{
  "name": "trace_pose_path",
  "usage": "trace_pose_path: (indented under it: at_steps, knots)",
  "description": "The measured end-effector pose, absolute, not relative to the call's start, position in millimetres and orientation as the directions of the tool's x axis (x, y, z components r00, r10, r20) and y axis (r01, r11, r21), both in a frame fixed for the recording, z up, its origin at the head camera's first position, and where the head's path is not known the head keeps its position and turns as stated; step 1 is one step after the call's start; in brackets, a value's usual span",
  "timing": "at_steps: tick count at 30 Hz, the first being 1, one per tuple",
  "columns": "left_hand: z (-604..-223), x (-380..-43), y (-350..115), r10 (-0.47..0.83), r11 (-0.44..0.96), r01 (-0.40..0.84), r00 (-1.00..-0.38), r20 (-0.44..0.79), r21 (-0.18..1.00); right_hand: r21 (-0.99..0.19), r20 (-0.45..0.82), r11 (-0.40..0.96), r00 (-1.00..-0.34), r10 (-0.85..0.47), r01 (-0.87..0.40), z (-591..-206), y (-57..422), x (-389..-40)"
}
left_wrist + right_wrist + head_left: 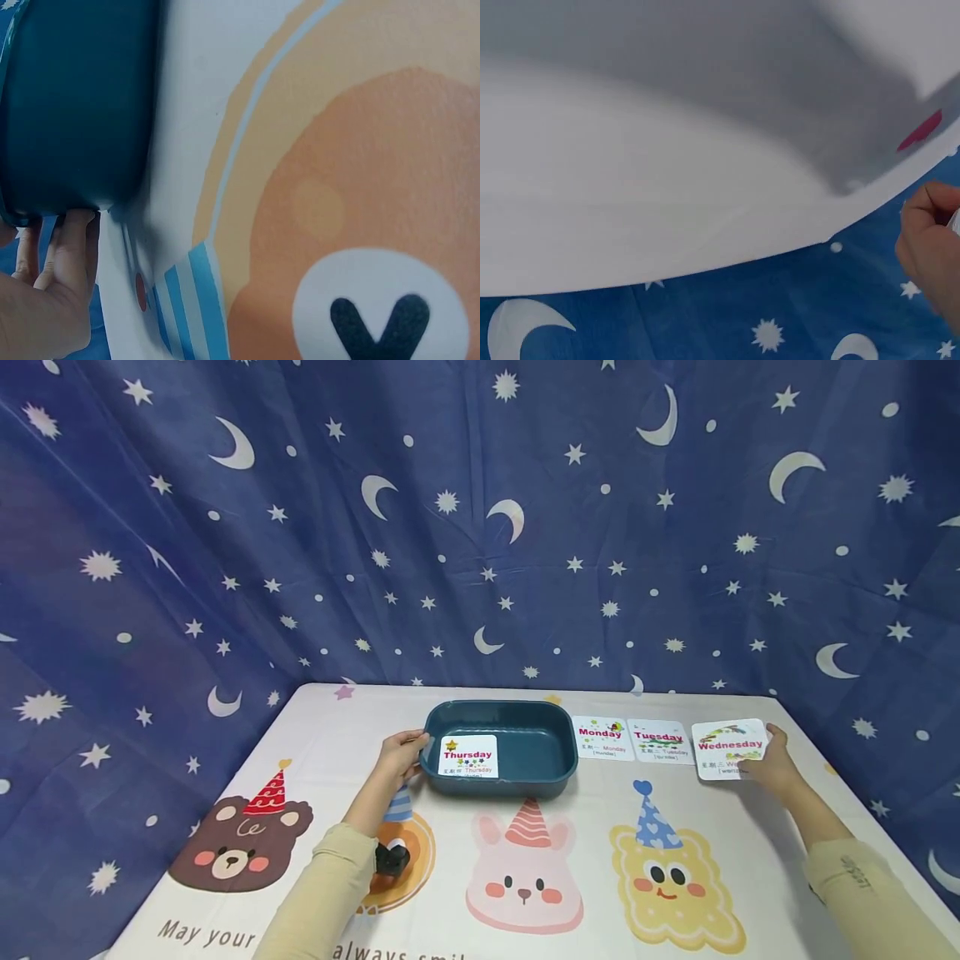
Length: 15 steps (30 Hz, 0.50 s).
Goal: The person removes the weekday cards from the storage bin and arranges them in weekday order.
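Note:
My left hand point(400, 757) grips the left end of a dark teal rectangular tray point(498, 790). In the left wrist view, the fingers of that hand point(64, 289) lie against the end of the tray point(79, 112). A white "Thursday" card point(468, 755) rests inside the tray at its left. Far to the right, my right hand point(774, 766) pinches the right side of a "Wednesday" card point(723, 747). Only a sliver of that card shows beside the right hand point(934, 240) in the right wrist view.
Right of the tray, a "Monday" card point(602, 738) and a "Tuesday" card point(660, 742) lie side by side on the cartoon-printed tablecloth point(600, 868). A small black object point(392, 858) shows beside the left sleeve. A starry blue curtain point(480, 568) hangs behind the table.

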<state>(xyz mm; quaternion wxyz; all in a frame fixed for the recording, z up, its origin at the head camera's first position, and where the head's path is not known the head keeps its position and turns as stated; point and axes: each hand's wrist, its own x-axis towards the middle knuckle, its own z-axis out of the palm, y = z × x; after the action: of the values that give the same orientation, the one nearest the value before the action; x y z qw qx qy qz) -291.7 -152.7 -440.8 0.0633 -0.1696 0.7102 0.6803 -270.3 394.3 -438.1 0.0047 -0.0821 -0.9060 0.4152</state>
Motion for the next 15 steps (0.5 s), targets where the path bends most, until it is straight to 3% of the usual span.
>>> trace_pose_path:
  at_steps: [6,10,15]
  knots:
    - [-438.8,-293.3,-153.6,-0.155,0.018,-0.326,-0.935,-0.319,0.945,-0.66,-0.041,0.736,-0.986,0.164,0.15,-436.3,398.9,-285.3]
    - [-439.5,-292.9,-153.9,-0.169,0.017,-0.321,-0.935,-0.313,0.947,-0.607,0.009,0.769,-0.965,0.262,0.203,-443.0,397.8,-294.9]
    - [-441.4,-291.3,-153.7,-0.168,0.024,-0.326,-0.933,-0.318,0.945,-0.596,-0.022,0.727,-0.911,0.411,0.342,-451.9,390.6,-300.1]
